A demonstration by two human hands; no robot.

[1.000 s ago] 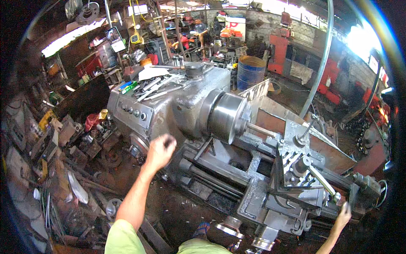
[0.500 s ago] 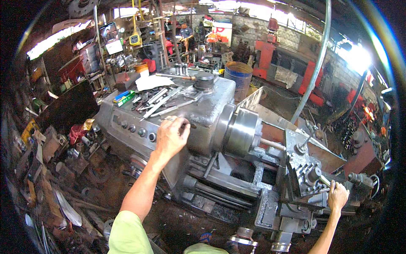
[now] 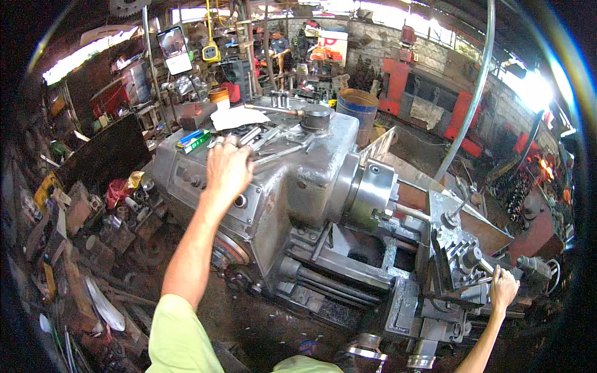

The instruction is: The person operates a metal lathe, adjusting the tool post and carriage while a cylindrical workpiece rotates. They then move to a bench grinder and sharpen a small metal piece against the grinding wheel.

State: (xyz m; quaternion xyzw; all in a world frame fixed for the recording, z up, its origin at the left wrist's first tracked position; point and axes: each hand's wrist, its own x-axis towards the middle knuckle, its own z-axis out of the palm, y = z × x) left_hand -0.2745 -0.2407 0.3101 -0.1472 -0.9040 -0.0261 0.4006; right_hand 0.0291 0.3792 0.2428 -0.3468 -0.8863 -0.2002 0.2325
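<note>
My left hand (image 3: 229, 166) is over the front edge of the lathe's headstock (image 3: 292, 180), beside a pile of metal tool bits and bars (image 3: 273, 144). Its back faces up and its fingertips are hidden, so I cannot tell whether they grip anything. At the right, my right hand (image 3: 504, 290) is closed round the end of the tool post handle (image 3: 485, 266). The metal chuck (image 3: 371, 189) shows its jaws and a socket hole sharply. From it a round bar (image 3: 411, 212) reaches toward the tool post (image 3: 463, 256) on the carriage.
A green-and-blue box (image 3: 194, 142) and white paper (image 3: 238, 117) lie on the headstock. A rusty drum (image 3: 357, 112) stands behind. Scrap metal (image 3: 93, 248) heaps up at the left. Farther back, a person (image 3: 280, 53) sits. A slanting pole (image 3: 476, 93) rises behind the carriage.
My left hand has moved left along the headstock edge, toward the pile of tool bits. The chuck looked smooth and blurred before; its jaws now show. My right hand stays on the handle.
</note>
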